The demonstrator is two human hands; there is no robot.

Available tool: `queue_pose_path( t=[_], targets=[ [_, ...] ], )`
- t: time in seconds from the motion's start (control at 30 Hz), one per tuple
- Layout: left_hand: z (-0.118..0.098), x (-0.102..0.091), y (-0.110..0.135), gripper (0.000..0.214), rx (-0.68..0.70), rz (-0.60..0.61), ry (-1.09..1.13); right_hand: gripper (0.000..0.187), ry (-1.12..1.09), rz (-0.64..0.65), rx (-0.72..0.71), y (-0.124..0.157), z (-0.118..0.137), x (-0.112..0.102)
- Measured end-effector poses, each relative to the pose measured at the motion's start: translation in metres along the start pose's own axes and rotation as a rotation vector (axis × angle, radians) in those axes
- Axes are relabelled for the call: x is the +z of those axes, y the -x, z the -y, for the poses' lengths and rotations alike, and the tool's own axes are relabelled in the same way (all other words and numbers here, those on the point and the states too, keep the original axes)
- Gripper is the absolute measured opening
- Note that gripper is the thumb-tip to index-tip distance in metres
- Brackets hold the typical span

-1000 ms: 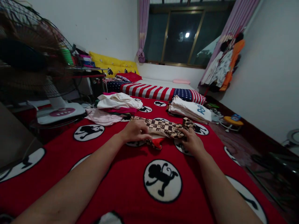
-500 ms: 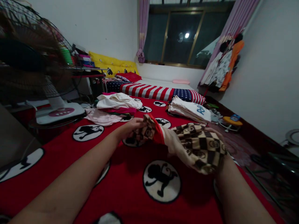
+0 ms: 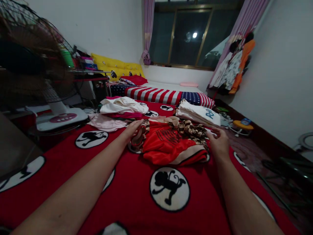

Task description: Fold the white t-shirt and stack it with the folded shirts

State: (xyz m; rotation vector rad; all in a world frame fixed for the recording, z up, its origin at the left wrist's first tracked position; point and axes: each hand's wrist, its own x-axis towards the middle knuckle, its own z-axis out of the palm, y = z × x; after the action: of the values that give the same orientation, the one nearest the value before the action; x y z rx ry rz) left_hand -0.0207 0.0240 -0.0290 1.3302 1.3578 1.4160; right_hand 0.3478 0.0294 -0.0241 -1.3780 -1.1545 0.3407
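Note:
A red garment (image 3: 166,143) with a brown checked print lies spread on the red monkey-print blanket (image 3: 132,192), its red side mostly on top. Checked parts show bunched at both ends. My left hand (image 3: 133,129) rests at the garment's left end, fingers on a twisted checked fold. My right hand (image 3: 218,142) hovers just beyond the right end, fingers apart, holding nothing. Both forearms reach in from the bottom of the view.
Beyond the garment lie a folded white stack (image 3: 198,113), white and pink clothes (image 3: 122,106), and a pale pink garment (image 3: 105,123). Striped and starred bedding (image 3: 166,96) runs across the far end. An electric fan (image 3: 31,65) stands at left; the floor drops off at right.
The garment has gone from being lifted between my hands to lying on the blanket, red side now up. My hands have let it down and moved apart.

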Motion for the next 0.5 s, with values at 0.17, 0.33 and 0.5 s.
queue_pose_path(
  t=[0.17,0.33,0.5],
  targets=[
    [0.005,0.005,0.008,0.082,-0.049,0.017,-0.124,0.058,0.273,0.199,-0.297,0.016,0.008,0.017],
    [0.005,0.016,0.015,0.094,0.105,0.143,-0.341,0.101,0.476,0.346,-0.29,0.026,-0.005,0.029],
    [0.007,0.021,0.02,0.077,0.226,0.436,-0.392,0.091,0.603,0.442,-0.19,0.02,0.008,0.023]
  ],
)
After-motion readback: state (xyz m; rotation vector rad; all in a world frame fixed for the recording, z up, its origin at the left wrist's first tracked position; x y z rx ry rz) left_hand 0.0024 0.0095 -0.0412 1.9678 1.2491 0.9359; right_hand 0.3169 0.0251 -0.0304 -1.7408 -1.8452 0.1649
